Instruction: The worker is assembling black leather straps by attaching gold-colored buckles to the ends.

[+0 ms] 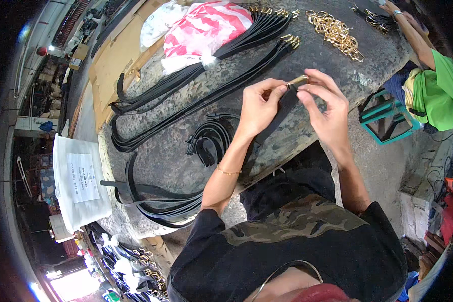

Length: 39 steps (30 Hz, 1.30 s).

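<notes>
One broad, blotchy dark worktable (166, 162) spreads before us; across its far side we see an upper bundle of black belts (246, 40) and a lower bundle of black belts (231, 80), both curving up from the left to gold-coloured metal ends at the right; past the table's right edge, a co-worker in a green top (445, 90) stretches an arm over the far corner; on our left stands a white plastic bin (95, 214) with a paper label on its wall; a red-and-white striped plastic bag (206, 30) lies beside the upper bundle; a teal plastic stool (398, 106) stands on the floor at our right, near the co-worker; loose black belts (161, 211) curve along the table's near left side; a pile of gold-coloured buckles (334, 34) lies right of the bundles' metal ends; a coil of short black straps (214, 132) rests near the table's middle.

Our left hand (261, 103) pinches, thumb against forefinger, the upper end of a black strap (285, 105), which slants down between our hands over the table's near side; our right hand (327, 98) bends its fingers at the right end of a gold-coloured buckle (298, 80); we cannot tell whether they press on it; the buckle sits at the strap's upper end.
</notes>
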Each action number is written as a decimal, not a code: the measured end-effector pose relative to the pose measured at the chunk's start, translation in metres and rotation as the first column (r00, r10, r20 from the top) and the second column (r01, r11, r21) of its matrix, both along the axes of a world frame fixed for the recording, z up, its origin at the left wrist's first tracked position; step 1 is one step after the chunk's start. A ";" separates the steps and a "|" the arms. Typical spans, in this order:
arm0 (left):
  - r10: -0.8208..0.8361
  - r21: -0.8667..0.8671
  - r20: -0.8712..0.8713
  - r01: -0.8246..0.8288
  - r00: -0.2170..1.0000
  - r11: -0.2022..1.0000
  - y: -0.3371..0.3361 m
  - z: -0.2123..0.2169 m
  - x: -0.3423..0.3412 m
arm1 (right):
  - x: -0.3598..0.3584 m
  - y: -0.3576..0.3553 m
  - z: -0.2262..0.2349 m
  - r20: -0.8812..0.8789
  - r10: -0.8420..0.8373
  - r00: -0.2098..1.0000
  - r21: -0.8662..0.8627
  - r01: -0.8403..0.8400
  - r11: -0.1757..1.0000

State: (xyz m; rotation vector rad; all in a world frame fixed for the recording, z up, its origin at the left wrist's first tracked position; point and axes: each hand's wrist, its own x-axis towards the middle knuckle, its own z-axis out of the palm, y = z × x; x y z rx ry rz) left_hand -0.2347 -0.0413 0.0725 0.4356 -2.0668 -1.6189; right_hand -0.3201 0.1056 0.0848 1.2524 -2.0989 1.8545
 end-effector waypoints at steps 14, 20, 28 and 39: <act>-0.356 0.222 0.097 0.328 0.929 0.918 -0.018 -0.019 -0.005 | 0.003 -0.004 -0.041 -0.019 -0.058 0.998 -0.148 0.055 0.987; -0.566 0.582 -0.116 0.517 0.816 0.627 -0.007 -0.011 -0.014 | -0.002 -0.003 -0.036 0.143 0.126 0.982 -0.133 -0.107 0.985; -0.632 0.233 0.131 0.596 0.764 0.768 -0.015 -0.022 -0.023 | 0.001 -0.011 -0.059 0.877 0.311 0.365 -0.350 0.044 0.936; -0.456 0.269 0.191 0.401 0.869 0.876 -0.004 -0.034 -0.017 | -0.027 -0.004 -0.081 0.889 0.436 -0.138 -0.440 0.000 0.898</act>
